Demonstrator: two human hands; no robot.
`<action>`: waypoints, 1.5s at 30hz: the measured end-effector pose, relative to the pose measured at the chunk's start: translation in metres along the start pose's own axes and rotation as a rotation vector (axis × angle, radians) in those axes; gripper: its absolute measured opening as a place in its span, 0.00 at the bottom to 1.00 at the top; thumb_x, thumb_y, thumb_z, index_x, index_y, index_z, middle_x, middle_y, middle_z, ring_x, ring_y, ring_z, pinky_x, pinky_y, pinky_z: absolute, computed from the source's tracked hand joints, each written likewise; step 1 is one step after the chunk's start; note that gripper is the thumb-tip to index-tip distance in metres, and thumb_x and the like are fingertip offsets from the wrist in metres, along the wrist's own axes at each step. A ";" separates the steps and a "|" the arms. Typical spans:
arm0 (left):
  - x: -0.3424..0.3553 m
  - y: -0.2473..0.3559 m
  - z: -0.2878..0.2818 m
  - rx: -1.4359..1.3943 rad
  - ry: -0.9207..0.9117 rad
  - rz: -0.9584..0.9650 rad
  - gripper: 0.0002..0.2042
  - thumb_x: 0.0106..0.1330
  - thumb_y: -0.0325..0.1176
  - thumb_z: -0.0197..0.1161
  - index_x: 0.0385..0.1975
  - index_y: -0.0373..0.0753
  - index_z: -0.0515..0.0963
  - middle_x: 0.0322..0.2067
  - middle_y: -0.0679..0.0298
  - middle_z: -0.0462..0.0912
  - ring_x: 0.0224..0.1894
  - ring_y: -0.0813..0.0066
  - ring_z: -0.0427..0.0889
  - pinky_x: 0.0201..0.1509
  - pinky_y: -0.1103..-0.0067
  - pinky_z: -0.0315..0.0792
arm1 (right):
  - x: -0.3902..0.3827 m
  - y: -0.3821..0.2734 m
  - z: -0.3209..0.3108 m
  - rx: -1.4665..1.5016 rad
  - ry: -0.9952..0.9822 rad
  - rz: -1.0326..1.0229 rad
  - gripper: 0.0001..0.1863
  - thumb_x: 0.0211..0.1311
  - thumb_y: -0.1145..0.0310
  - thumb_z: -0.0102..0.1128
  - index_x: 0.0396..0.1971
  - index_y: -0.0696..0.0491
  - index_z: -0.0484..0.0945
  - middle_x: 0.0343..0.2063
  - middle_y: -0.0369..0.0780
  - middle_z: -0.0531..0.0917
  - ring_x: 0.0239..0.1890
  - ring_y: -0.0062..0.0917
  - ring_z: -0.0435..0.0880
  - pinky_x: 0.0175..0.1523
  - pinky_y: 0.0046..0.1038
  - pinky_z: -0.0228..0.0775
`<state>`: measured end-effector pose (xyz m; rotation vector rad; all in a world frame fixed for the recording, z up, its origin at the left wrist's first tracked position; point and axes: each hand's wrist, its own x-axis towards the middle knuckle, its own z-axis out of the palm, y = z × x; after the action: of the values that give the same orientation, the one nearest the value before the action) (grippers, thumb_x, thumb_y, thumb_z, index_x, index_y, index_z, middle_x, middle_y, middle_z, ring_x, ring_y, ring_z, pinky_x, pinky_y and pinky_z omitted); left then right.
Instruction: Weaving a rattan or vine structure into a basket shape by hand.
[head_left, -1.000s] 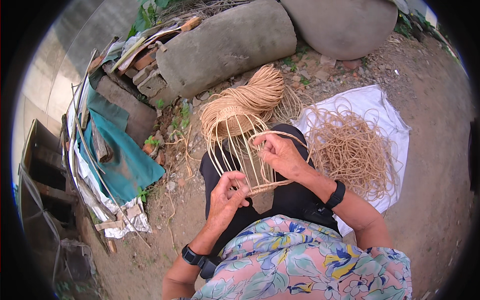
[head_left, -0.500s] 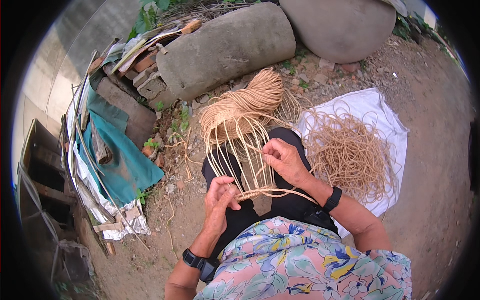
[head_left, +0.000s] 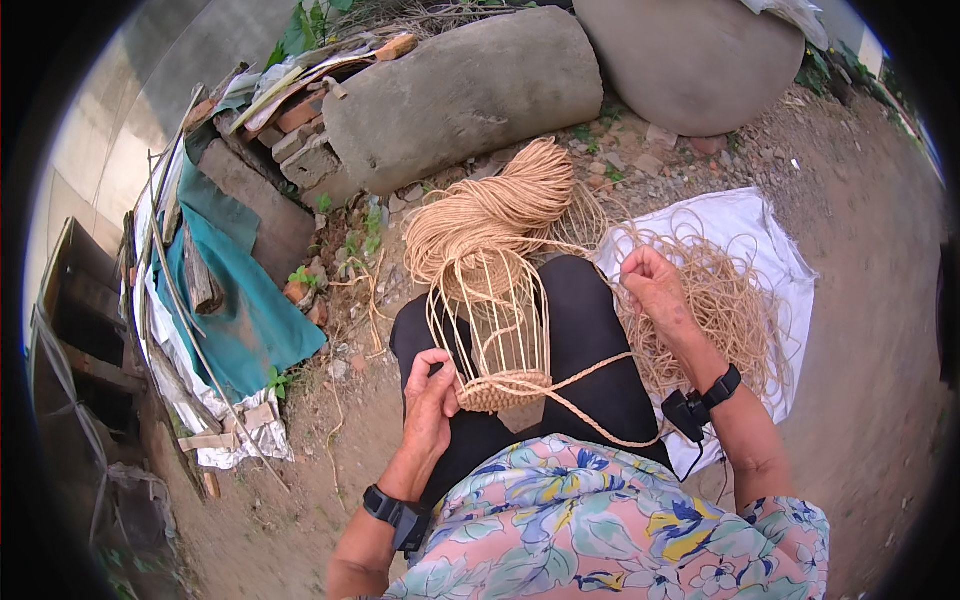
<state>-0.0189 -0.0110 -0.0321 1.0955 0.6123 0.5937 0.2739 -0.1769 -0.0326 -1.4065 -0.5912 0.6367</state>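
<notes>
Few rows are woven: your left hand (head_left: 428,395) is gripping the basket frame (head_left: 492,330), right hand (head_left: 655,290) pinching its cord (head_left: 590,368); bare ribs above are awaiting weaving.

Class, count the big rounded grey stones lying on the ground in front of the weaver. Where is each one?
2. A long stone lies behind the rope bundle; a rounder stone sits at the top right. Others may be hidden beyond the rim.
</notes>
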 end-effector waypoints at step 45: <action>0.005 -0.010 -0.010 -0.061 -0.044 -0.086 0.08 0.69 0.33 0.58 0.43 0.40 0.74 0.22 0.70 0.74 0.15 0.90 0.64 0.19 0.89 0.55 | -0.054 0.018 -0.054 -0.338 -0.384 0.079 0.17 0.65 0.59 0.58 0.24 0.57 0.81 0.21 0.32 0.78 0.26 0.16 0.74 0.33 0.23 0.66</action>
<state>-0.0211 -0.0049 -0.0456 1.0175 0.5959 0.5096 0.2733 -0.2520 -0.0548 -1.6399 -0.9860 0.9118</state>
